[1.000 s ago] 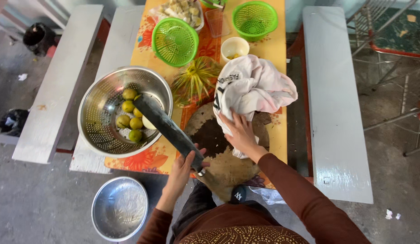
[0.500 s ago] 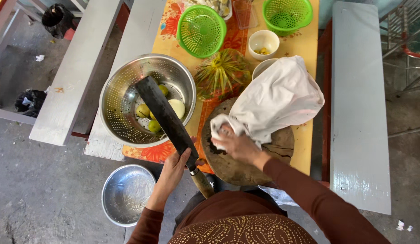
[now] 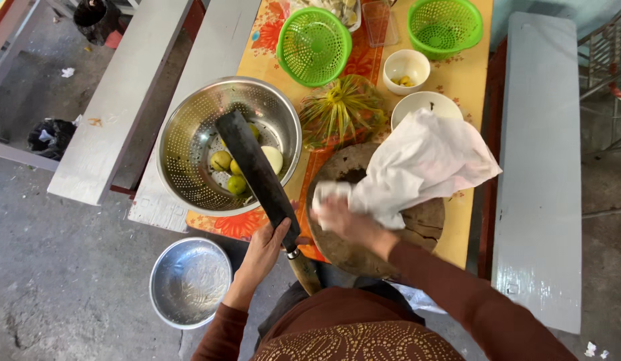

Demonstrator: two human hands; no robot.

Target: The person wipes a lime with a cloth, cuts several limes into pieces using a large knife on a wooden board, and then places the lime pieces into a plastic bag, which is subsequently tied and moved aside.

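My left hand [image 3: 265, 249] grips a big dark cleaver [image 3: 256, 167] near where the blade meets its wooden handle; the blade reaches out over a perforated metal colander [image 3: 190, 127] with several green-yellow limes [image 3: 222, 160] in it. My right hand [image 3: 338, 215] presses a white cloth [image 3: 424, 160] onto a round wooden chopping board [image 3: 357, 247] on the yellow table [image 3: 464, 80]. The cloth spreads up and to the right, covering part of the board and of a white plate [image 3: 417, 103].
Two green plastic baskets [image 3: 314, 43] [image 3: 444, 25], a small white bowl [image 3: 405, 67] and a clear bag of green stalks [image 3: 340, 110] sit further back on the table. Grey benches [image 3: 538, 167] [image 3: 116, 100] flank the table. A steel bowl [image 3: 189, 281] rests on the ground at lower left.
The cleaver's blade has swung up and now points more steeply over the colander. My right hand has slid the cloth leftward across the chopping board, baring more of the plate.
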